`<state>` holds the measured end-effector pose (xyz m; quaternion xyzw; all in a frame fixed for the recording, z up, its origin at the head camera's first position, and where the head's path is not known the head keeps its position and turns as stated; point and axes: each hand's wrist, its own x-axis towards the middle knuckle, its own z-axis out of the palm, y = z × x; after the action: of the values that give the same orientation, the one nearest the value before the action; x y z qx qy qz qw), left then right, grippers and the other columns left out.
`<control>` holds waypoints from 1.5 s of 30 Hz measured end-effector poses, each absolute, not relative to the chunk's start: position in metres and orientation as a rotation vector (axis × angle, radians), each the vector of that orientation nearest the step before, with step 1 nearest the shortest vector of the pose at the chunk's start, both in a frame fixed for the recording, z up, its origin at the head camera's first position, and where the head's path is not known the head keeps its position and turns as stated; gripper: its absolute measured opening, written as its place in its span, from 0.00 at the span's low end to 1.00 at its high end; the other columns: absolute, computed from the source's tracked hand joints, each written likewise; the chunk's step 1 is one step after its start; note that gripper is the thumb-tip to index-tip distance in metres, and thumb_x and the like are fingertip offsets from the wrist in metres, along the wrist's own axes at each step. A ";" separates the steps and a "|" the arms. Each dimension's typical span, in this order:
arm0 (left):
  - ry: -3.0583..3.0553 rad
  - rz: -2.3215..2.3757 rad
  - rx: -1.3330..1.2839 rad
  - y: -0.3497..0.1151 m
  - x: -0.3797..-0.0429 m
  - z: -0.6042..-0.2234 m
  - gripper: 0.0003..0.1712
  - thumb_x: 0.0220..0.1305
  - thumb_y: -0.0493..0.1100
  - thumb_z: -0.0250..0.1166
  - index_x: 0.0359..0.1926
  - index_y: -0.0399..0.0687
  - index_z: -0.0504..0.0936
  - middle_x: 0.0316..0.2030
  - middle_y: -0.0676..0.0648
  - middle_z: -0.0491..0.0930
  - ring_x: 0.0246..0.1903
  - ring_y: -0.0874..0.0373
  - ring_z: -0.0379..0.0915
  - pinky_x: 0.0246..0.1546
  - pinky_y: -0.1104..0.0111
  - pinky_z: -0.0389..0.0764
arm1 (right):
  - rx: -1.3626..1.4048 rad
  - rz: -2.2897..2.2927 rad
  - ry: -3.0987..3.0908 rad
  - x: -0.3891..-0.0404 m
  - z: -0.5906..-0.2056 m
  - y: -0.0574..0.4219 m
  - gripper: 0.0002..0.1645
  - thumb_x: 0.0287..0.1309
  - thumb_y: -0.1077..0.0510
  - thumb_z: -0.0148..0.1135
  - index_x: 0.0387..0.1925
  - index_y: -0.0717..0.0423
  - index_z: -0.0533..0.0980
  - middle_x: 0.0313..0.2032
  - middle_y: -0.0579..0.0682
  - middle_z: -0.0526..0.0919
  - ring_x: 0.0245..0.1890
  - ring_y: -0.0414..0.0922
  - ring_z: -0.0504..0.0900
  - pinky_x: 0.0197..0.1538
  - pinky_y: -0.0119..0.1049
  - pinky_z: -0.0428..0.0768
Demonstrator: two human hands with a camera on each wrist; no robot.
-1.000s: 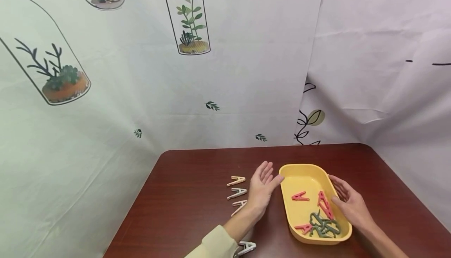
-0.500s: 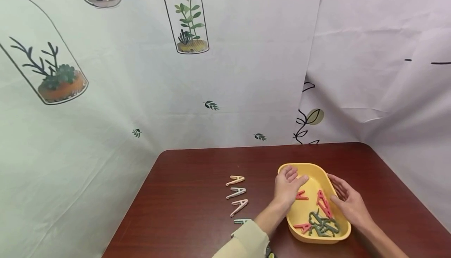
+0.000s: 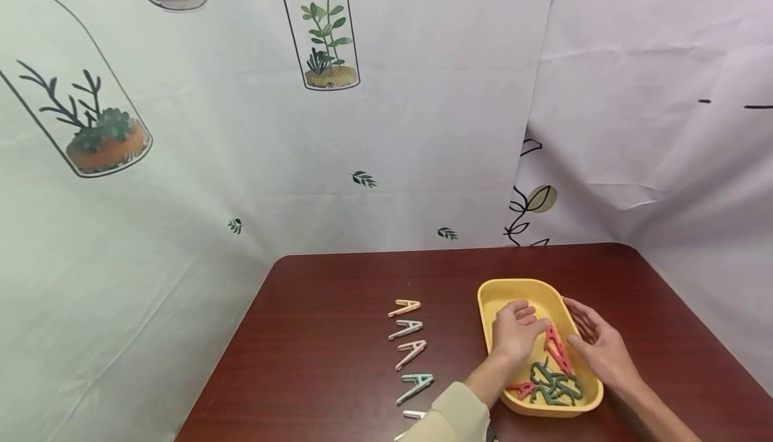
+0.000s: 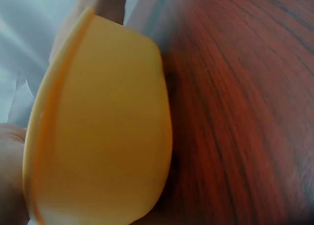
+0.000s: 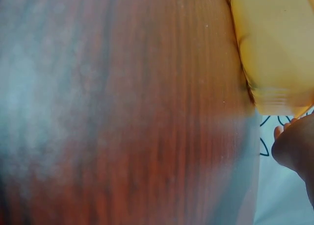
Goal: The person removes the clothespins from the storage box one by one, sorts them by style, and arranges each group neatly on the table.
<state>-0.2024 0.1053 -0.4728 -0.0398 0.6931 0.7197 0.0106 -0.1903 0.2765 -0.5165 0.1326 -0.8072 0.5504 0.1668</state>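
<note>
My left hand (image 3: 518, 335) is over the inside of the yellow tray (image 3: 488, 308), its fingers loosely bent and its thumb apart from them. Beneath it a pink clothespin is hidden. Another pink clothespin (image 3: 557, 349) lies beside the thumb, and a third pink clothespin (image 3: 523, 389) shows below the wrist. A tangle of dark green clothespins (image 3: 555, 385) fills the near end. My right hand (image 3: 604, 348) holds the tray's right side, thumb over the rim and fingers along the outer wall. The left wrist view shows the tray's outside (image 4: 108, 112) close up.
Left of the tray, several pale clothespins stand in a column on the dark red table (image 3: 314, 348), among them a cream clothespin (image 3: 404, 308) and a teal clothespin (image 3: 415, 387). The left sleeve (image 3: 453, 415) overlaps the nearest one. A printed cloth (image 3: 392, 127) hangs behind.
My left hand has moved right, from beside the tray across its left rim and over its inside, covering one pink clothespin. The right hand and the tray have stayed put.
</note>
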 end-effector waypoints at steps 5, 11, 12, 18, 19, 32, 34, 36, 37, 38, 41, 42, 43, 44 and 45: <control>2.238 2.121 -0.125 0.112 -0.200 -0.476 0.19 0.59 0.31 0.79 0.51 0.39 0.86 0.42 0.48 0.89 0.45 0.51 0.87 0.47 0.59 0.88 | 0.403 1.565 -2.276 -0.192 -0.517 0.278 0.37 0.62 0.80 0.61 0.72 0.75 0.64 0.65 0.27 0.72 0.61 0.15 0.69 0.58 0.13 0.69; 2.388 1.951 -0.132 0.117 -0.201 -0.478 0.17 0.58 0.34 0.80 0.48 0.42 0.87 0.38 0.51 0.89 0.41 0.57 0.87 0.42 0.64 0.88 | 0.413 1.569 -2.267 -0.192 -0.516 0.280 0.37 0.63 0.80 0.61 0.72 0.75 0.64 0.64 0.25 0.72 0.61 0.15 0.69 0.57 0.12 0.69; 2.418 1.918 -0.127 0.118 -0.201 -0.479 0.17 0.57 0.34 0.81 0.48 0.42 0.87 0.37 0.52 0.89 0.40 0.58 0.87 0.41 0.65 0.87 | 0.411 1.566 -2.272 -0.191 -0.516 0.280 0.37 0.63 0.80 0.61 0.72 0.75 0.64 0.64 0.26 0.72 0.61 0.15 0.69 0.57 0.12 0.69; 2.582 1.710 -0.038 0.119 -0.202 -0.483 0.17 0.56 0.36 0.82 0.47 0.43 0.88 0.35 0.55 0.88 0.35 0.66 0.84 0.41 0.70 0.85 | 0.389 1.554 -2.305 -0.191 -0.516 0.281 0.37 0.64 0.78 0.61 0.73 0.74 0.64 0.67 0.33 0.73 0.60 0.14 0.68 0.57 0.12 0.69; 2.610 1.670 -0.021 0.119 -0.202 -0.484 0.17 0.56 0.37 0.82 0.47 0.44 0.88 0.35 0.56 0.88 0.35 0.68 0.83 0.41 0.71 0.84 | 0.385 1.552 -2.310 -0.191 -0.516 0.281 0.37 0.65 0.78 0.61 0.74 0.73 0.64 0.67 0.34 0.73 0.60 0.14 0.68 0.57 0.12 0.69; 2.895 1.304 0.187 0.121 -0.201 -0.488 0.13 0.58 0.40 0.82 0.43 0.53 0.90 0.31 0.64 0.87 0.38 0.72 0.79 0.50 0.69 0.74 | 0.413 1.580 -2.284 -0.191 -0.516 0.281 0.37 0.65 0.78 0.61 0.74 0.73 0.64 0.67 0.32 0.74 0.61 0.16 0.69 0.57 0.13 0.69; 2.928 1.263 0.194 0.121 -0.200 -0.488 0.12 0.57 0.41 0.82 0.41 0.55 0.90 0.30 0.65 0.86 0.39 0.72 0.79 0.49 0.70 0.73 | 0.418 1.588 -2.275 -0.191 -0.517 0.280 0.37 0.64 0.79 0.60 0.74 0.74 0.64 0.66 0.30 0.73 0.61 0.16 0.70 0.58 0.13 0.69; 2.947 1.240 0.194 0.121 -0.200 -0.488 0.11 0.57 0.41 0.82 0.40 0.56 0.90 0.29 0.66 0.85 0.39 0.72 0.79 0.47 0.70 0.73 | 0.427 1.595 -2.262 -0.191 -0.517 0.280 0.37 0.64 0.79 0.60 0.73 0.75 0.64 0.65 0.27 0.73 0.61 0.16 0.70 0.58 0.13 0.69; 2.953 1.234 0.192 0.121 -0.200 -0.488 0.11 0.57 0.41 0.82 0.39 0.56 0.90 0.28 0.66 0.85 0.39 0.72 0.78 0.47 0.70 0.73 | 0.430 1.600 -2.255 -0.191 -0.517 0.280 0.37 0.63 0.80 0.60 0.73 0.75 0.64 0.65 0.26 0.73 0.61 0.17 0.70 0.58 0.13 0.69; 2.956 1.230 0.191 0.120 -0.200 -0.488 0.11 0.57 0.41 0.82 0.39 0.56 0.90 0.28 0.66 0.85 0.38 0.72 0.78 0.47 0.70 0.73 | 0.433 1.603 -2.249 -0.191 -0.518 0.279 0.37 0.63 0.80 0.60 0.73 0.75 0.64 0.64 0.25 0.73 0.61 0.16 0.70 0.58 0.13 0.69; 2.963 1.204 0.190 0.120 -0.202 -0.488 0.09 0.58 0.40 0.80 0.38 0.57 0.90 0.27 0.66 0.85 0.38 0.72 0.79 0.48 0.69 0.73 | 0.438 1.607 -2.233 -0.192 -0.518 0.278 0.37 0.62 0.81 0.60 0.72 0.77 0.64 0.63 0.23 0.73 0.61 0.17 0.71 0.58 0.13 0.69; 2.970 1.187 0.190 0.120 -0.202 -0.489 0.08 0.59 0.40 0.80 0.37 0.57 0.90 0.27 0.66 0.85 0.38 0.72 0.79 0.49 0.68 0.74 | 0.436 1.606 -2.233 -0.193 -0.519 0.278 0.37 0.62 0.81 0.60 0.72 0.77 0.64 0.63 0.23 0.73 0.61 0.17 0.70 0.58 0.13 0.69; 2.978 1.170 0.192 0.120 -0.202 -0.489 0.08 0.59 0.39 0.79 0.37 0.57 0.90 0.26 0.66 0.85 0.38 0.72 0.79 0.49 0.67 0.74 | 0.434 1.603 -2.232 -0.193 -0.519 0.278 0.37 0.62 0.81 0.60 0.72 0.77 0.64 0.63 0.23 0.73 0.61 0.16 0.70 0.58 0.13 0.69; 2.985 1.152 0.194 0.120 -0.203 -0.489 0.08 0.59 0.39 0.79 0.37 0.58 0.90 0.26 0.66 0.85 0.37 0.72 0.79 0.51 0.66 0.75 | 0.432 1.600 -2.233 -0.193 -0.519 0.277 0.37 0.62 0.81 0.61 0.72 0.77 0.64 0.63 0.23 0.73 0.61 0.16 0.70 0.58 0.13 0.68; 2.992 1.136 0.195 0.120 -0.203 -0.489 0.09 0.59 0.38 0.79 0.37 0.58 0.90 0.26 0.66 0.84 0.37 0.72 0.80 0.52 0.66 0.76 | 0.431 1.598 -2.232 -0.193 -0.518 0.277 0.37 0.61 0.82 0.61 0.71 0.77 0.64 0.63 0.23 0.73 0.61 0.16 0.70 0.59 0.13 0.68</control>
<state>-0.2030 0.1197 -0.4891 0.0609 0.9327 0.3540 -0.0324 -0.1929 0.2769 -0.5185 0.1526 -0.7901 0.5656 0.1805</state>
